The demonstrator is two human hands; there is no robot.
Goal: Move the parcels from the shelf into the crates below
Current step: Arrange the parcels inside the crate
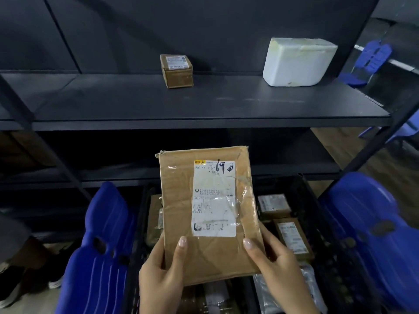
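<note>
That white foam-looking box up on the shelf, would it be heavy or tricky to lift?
The white box looks like foam, so probably light for its bulk and stiff. Its flat base on the shelf suggests it won't roll. It looks wide enough that both hands would likely be needed.

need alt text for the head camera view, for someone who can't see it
Two bare hands, left hand and right hand, hold a flat brown parcel with a white label above a black crate already holding parcels. On the dark shelf above, a small cardboard box and a white foam box stand apart.
</note>
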